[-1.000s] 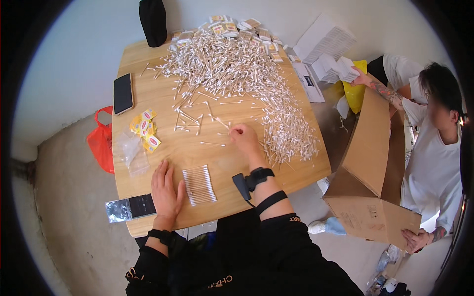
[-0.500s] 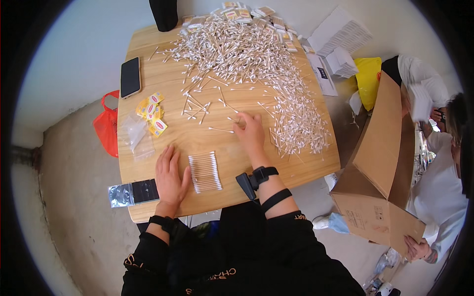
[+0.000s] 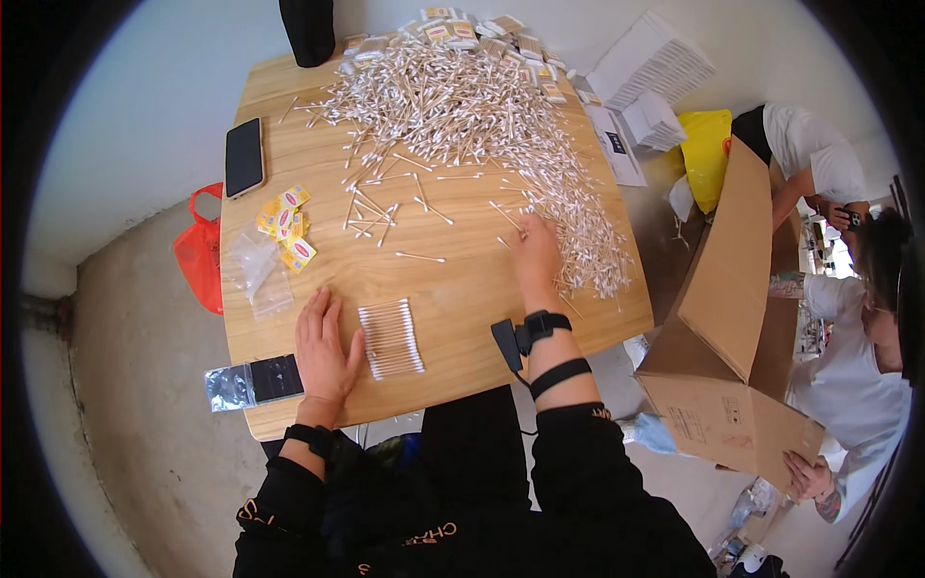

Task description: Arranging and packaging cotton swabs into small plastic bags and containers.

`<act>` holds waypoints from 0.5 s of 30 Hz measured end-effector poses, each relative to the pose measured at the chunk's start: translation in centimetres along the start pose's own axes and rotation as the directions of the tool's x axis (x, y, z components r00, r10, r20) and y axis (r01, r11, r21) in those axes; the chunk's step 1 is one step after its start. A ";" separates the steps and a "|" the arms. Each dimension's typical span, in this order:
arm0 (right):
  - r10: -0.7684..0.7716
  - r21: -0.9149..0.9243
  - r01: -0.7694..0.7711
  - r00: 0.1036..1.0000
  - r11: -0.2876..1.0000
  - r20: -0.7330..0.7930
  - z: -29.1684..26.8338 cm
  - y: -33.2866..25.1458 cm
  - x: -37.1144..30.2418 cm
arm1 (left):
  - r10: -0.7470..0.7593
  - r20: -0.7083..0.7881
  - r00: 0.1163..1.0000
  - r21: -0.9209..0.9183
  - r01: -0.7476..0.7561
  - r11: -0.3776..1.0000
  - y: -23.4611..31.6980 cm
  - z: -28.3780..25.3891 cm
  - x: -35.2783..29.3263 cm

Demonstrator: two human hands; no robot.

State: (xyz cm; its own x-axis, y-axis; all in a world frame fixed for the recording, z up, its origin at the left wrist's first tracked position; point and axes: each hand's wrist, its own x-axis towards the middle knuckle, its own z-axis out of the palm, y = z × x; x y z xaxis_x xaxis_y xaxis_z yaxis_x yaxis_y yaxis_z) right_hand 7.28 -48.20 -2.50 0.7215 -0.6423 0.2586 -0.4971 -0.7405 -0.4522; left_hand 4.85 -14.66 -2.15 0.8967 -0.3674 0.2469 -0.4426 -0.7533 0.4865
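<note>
A neat row of parallel cotton swabs [image 3: 390, 337] lies on the wooden table in front of me. Flat on the tabletop to its left, my left hand [image 3: 326, 349] has its fingers stretched out, the thumb close to the row's left edge. My right hand [image 3: 536, 255] is at the left edge of the pile's right arm, fingers curled together in a pinch. A white tip of a cotton swab [image 3: 503, 242] sticks out beside those fingers; the rest is hidden. Loose cotton swabs [image 3: 420, 257] lie between the row and the big heap of cotton swabs [image 3: 462, 106].
Small swab packs [image 3: 453, 31] edge the heap's far side. On the left are a phone [image 3: 244, 158], yellow cards [image 3: 289, 222], clear plastic bags [image 3: 260, 270] and a dark flat packet [image 3: 277, 378]. At right, two people stand by an open cardboard box [image 3: 727, 289].
My right hand has moved right, from the loose swabs to the edge of the pile, and a loose swab has left its spot. My left hand stays by the row.
</note>
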 end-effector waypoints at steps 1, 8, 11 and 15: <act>-0.001 0.003 0.001 1.000 1.000 0.000 0.7 0.0 0.6 | 0.005 -0.004 1.000 -0.002 -0.005 1.000 -0.2 0.0 -0.1; -0.258 0.024 0.264 0.914 0.964 0.313 2.3 -0.8 4.0 | 0.015 -0.026 1.000 -0.026 -0.015 1.000 -0.1 -0.2 0.0; -0.333 0.227 0.274 0.898 0.935 0.288 3.1 -3.0 2.9 | 0.010 -0.026 1.000 -0.013 -0.010 1.000 -0.3 -0.2 -0.2; -0.372 0.301 0.336 0.926 0.892 0.068 6.1 -4.4 2.2 | 0.005 -0.006 1.000 -0.023 -0.005 1.000 0.2 -0.1 0.3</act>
State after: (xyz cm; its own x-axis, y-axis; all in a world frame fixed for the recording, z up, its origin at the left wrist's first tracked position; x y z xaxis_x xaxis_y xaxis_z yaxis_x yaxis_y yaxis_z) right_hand 13.99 -45.16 -5.21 0.8858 -0.3055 0.3492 -0.0559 -0.8175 -0.5733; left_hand 4.98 -14.89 -1.88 0.8945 -0.3678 0.2542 -0.4471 -0.7384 0.5048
